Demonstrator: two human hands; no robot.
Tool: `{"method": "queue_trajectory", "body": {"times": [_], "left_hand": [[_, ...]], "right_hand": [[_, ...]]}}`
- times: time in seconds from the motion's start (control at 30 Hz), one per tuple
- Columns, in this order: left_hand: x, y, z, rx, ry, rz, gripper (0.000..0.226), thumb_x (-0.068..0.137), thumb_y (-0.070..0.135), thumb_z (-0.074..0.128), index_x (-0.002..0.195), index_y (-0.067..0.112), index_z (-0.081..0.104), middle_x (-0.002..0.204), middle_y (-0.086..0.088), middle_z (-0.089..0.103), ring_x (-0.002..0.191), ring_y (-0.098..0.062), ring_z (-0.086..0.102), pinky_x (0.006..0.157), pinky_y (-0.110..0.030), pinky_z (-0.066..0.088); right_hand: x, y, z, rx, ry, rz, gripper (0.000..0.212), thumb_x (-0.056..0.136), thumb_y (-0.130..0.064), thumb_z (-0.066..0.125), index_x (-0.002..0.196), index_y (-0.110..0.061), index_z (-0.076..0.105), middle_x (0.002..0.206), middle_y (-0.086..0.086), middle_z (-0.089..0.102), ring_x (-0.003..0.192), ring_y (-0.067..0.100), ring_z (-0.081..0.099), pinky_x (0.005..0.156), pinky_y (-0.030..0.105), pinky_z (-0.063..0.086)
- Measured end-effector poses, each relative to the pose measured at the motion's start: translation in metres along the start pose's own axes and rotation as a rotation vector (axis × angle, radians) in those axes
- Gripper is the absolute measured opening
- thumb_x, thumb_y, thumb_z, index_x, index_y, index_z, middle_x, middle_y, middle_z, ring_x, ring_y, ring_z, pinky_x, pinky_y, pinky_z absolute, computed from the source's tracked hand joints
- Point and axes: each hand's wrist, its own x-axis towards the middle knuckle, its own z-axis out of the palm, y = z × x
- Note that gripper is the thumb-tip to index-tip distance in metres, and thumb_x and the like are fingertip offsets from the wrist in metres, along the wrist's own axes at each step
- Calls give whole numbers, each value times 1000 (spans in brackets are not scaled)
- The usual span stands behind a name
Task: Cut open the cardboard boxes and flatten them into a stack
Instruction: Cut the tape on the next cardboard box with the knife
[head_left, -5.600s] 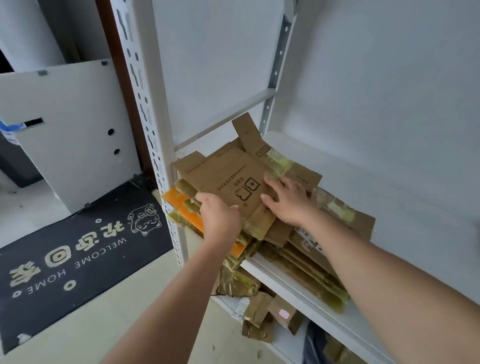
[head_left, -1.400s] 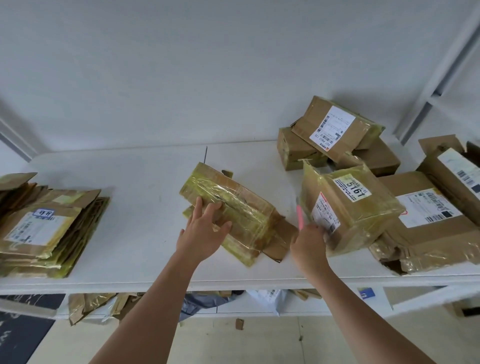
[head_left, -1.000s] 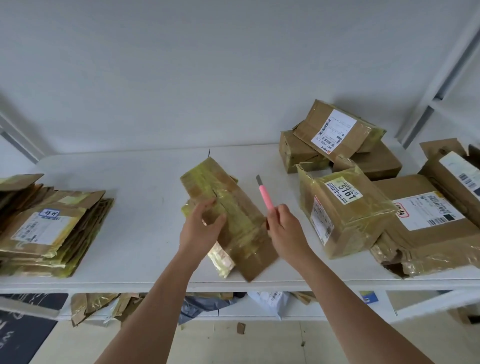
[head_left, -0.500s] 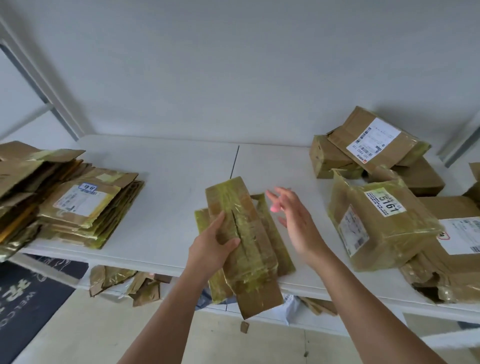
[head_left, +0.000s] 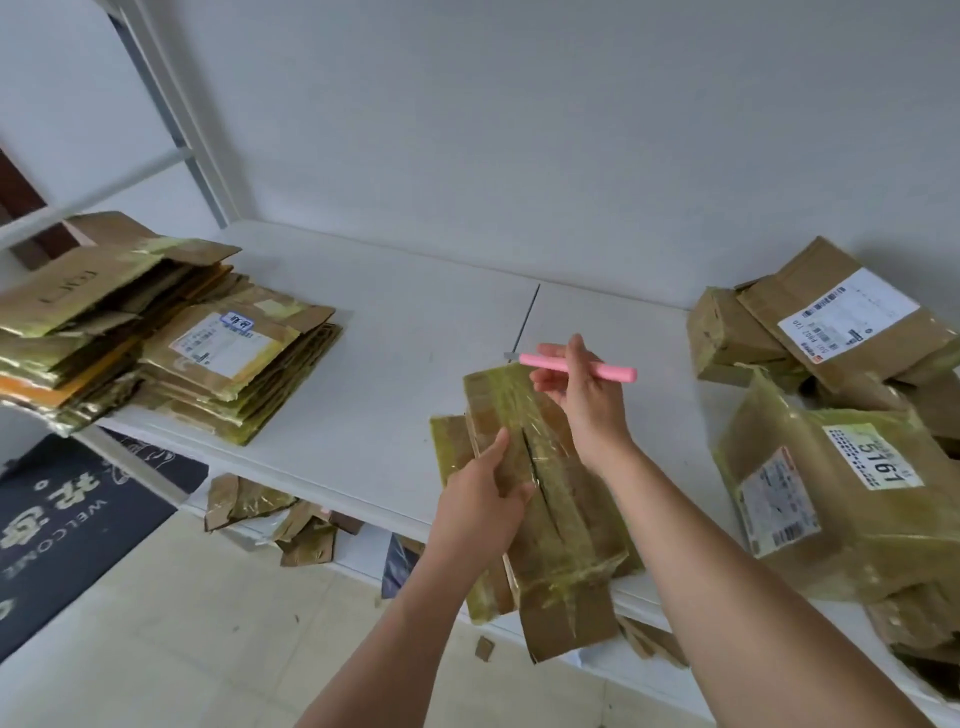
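My left hand (head_left: 480, 506) grips a tape-wrapped cardboard box (head_left: 558, 514) by its left edge, holding it over the front edge of the white shelf (head_left: 415, 332). A dark slit runs along the box's top face. My right hand (head_left: 584, 402) is above the box's far end and pinches a pink utility knife (head_left: 576, 367), its short blade pointing left. A stack of flattened boxes (head_left: 218, 353) lies at the left of the shelf.
Several uncut taped boxes crowd the right side, one marked 5161 (head_left: 841, 499) and one with a white label (head_left: 847, 322). Cardboard scraps (head_left: 291, 525) lie on the lower shelf. A dark welcome mat (head_left: 67, 514) covers the floor at left. A shelf upright (head_left: 171, 119) rises at back left.
My right hand now holds the pink knife level above the box, blade to the left. The view has swung right and the box sits lower over the shelf edge.
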Motion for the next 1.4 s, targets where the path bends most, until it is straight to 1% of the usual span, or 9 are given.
{"method": "queue_trajectory", "body": {"times": [0.1, 0.2, 0.43, 0.63, 0.9, 1.1, 1.2, 1.3, 1.4], "left_hand": [[0, 3, 0, -6, -10, -13, 62, 98, 24, 55, 153, 36, 29, 106, 10, 66, 93, -15, 64, 83, -36, 57], [0, 1, 3, 72, -4, 11, 60, 101, 23, 48, 154, 38, 25, 115, -2, 67, 96, -21, 64, 87, -39, 54], [4, -7, 2, -16, -22, 16, 50, 105, 24, 41, 151, 40, 32, 87, -4, 66, 73, -30, 67, 70, -48, 59], [2, -11, 2, 26, 30, 43, 48, 104, 28, 44, 149, 44, 36, 83, -5, 70, 62, -26, 66, 73, -43, 57], [4, -14, 6, 54, 84, -2, 53, 103, 37, 44, 150, 50, 25, 79, -2, 69, 60, -20, 67, 74, -38, 57], [3, -11, 8, -51, 85, -52, 55, 100, 33, 52, 148, 51, 32, 80, 0, 62, 69, -27, 68, 73, -41, 60], [5, -12, 6, -154, 57, -97, 54, 98, 32, 58, 144, 51, 39, 85, -2, 63, 75, -32, 70, 69, -45, 61], [5, -10, 3, -214, 38, -145, 53, 96, 31, 62, 140, 52, 43, 96, -10, 65, 77, -35, 71, 60, -44, 61], [4, -8, 0, -265, 13, -162, 52, 96, 29, 63, 140, 50, 45, 102, 2, 60, 77, -25, 71, 54, -40, 61]], "right_hand": [[-3, 17, -8, -72, 28, -61, 9, 96, -17, 63, 91, -10, 67, 81, 4, 73, 72, 13, 66, 70, 27, 56], [-3, 21, -9, -153, 15, -137, 11, 94, -10, 64, 88, -3, 60, 83, 10, 74, 71, 17, 69, 64, 27, 57], [10, 26, 2, -286, 3, -271, 27, 101, -19, 52, 76, -16, 43, 74, 9, 72, 59, 9, 66, 55, 24, 50], [10, 31, 1, -330, -46, -335, 27, 103, -16, 49, 81, -2, 42, 76, 13, 71, 62, 5, 66, 56, 21, 51], [10, 30, 6, -433, -93, -384, 34, 100, -15, 52, 73, -26, 36, 75, -1, 68, 67, 11, 69, 57, 19, 48], [7, 25, 0, -425, -126, -353, 33, 100, -9, 50, 72, -17, 36, 63, -6, 59, 65, 8, 67, 56, 10, 41], [2, 23, -3, -433, -146, -346, 30, 99, -7, 50, 73, -11, 37, 59, 8, 58, 59, 2, 62, 53, 8, 38], [-6, 23, -9, -452, -172, -352, 28, 99, -7, 51, 74, -7, 38, 58, 15, 56, 56, 14, 61, 54, 14, 42], [-14, 20, -15, -479, -180, -342, 28, 98, -7, 51, 74, -7, 38, 59, 16, 54, 56, 19, 60, 50, 23, 42]]}}
